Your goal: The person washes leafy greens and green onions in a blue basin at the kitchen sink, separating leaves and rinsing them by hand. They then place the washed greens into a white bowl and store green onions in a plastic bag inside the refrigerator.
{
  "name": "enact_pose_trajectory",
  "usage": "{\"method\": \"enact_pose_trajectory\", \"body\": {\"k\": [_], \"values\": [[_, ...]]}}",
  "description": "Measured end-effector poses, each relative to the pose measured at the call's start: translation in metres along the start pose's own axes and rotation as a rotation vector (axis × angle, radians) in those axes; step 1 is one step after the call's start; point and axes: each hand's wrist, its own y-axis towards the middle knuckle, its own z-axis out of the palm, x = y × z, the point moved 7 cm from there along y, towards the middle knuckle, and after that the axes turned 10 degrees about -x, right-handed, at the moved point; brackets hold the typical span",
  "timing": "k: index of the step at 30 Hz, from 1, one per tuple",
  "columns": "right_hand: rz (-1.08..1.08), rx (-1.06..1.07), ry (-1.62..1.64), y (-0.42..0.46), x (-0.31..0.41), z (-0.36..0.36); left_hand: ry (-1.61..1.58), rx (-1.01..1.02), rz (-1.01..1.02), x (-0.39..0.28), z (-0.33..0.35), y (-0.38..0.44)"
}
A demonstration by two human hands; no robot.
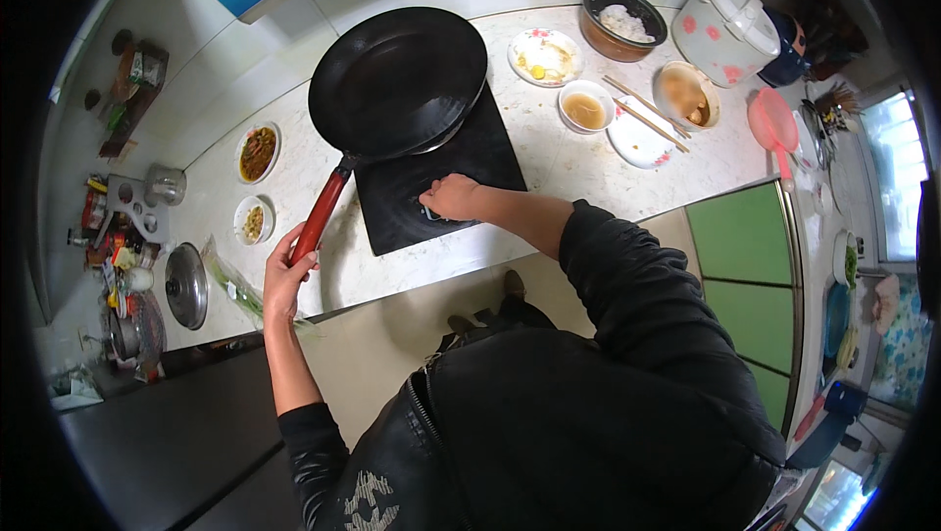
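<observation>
My left hand (288,274) grips the red handle (321,216) of a black wok (401,79). The wok's bowl covers the back part of a black flat cooktop (390,226), and a strip of its paler underside shows at the near rim. I cannot tell whether it touches the surface. On the front part of the cooktop rests my right hand (452,197), its fingers curled down. A small pale blue bit shows beneath those fingers; whether it is held, and what it is, stays hidden.
Left of the wok stand a dish of cooked food (258,153), a small bowl (253,220), a metal lid (186,285) and bagged greens (235,288). To the right are a soup bowl (586,108), chopsticks (647,111), plates, a rice pot (623,24) and a rice cooker (724,31).
</observation>
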Motion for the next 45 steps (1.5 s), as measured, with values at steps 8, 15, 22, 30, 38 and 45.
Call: {"method": "enact_pose_trajectory", "body": {"k": [8, 15, 22, 30, 38, 45], "values": [[-0.025, 0.016, -0.003, 0.003, 0.005, -0.003, -0.409, -0.238, -0.030, 0.025, -0.029, -0.003], [-0.059, 0.026, -0.005, 0.005, 0.003, -0.001, -0.662, -0.517, -0.161, 0.071, -0.043, -0.024], [-0.040, 0.153, 0.089, 0.003, -0.005, -0.007, -0.620, -0.574, -0.193, 0.085, -0.042, -0.036], [0.024, -0.102, 0.206, -0.007, -0.014, -0.025, -0.607, -0.647, -0.219, 0.122, -0.078, -0.052], [0.305, -0.301, 0.436, -0.052, -0.031, -0.046, -0.170, -0.957, -0.136, 0.175, -0.191, -0.025], [0.593, -0.374, 0.562, -0.102, -0.015, -0.008, 0.688, -1.081, -0.273, 0.210, -0.289, 0.056]]}}
